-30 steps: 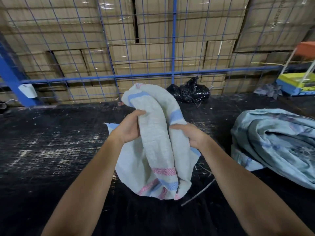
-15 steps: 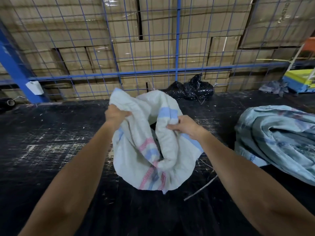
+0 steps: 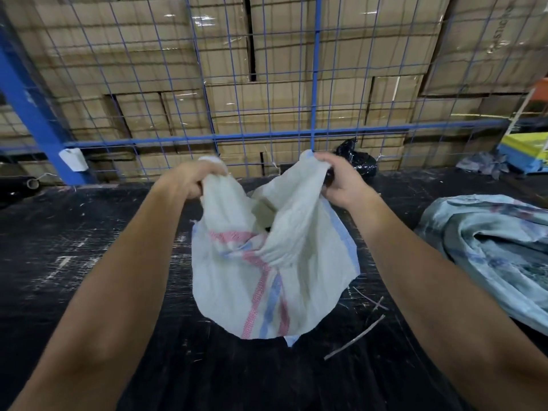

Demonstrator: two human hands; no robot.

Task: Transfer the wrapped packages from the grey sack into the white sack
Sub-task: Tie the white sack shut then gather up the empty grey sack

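The white sack (image 3: 267, 277) hangs limp between two raised hands, its woven cloth creased and crossed by pink and blue stripes that run down its front to the rounded bottom edge, which droops over the black surface (image 3: 89, 262) below the grip. The left hand (image 3: 192, 180) has its fingers curled round one bunched corner of the sack's top edge; the right hand (image 3: 338, 182) pinches the opposite corner, and the cloth sags in a fold between the two, so the mouth is parted only a little. What lies inside the sack cannot be made out; only a dark gap shows under the fold. Well to the right of the right hand lies the grey sack (image 3: 489, 256), crumpled, bluish-grey, and cut off by the picture's edge. Just beyond the right hand a black plastic bag (image 3: 355, 161) is partly hidden behind the knuckles, against the blue wire fence (image 3: 267, 137).
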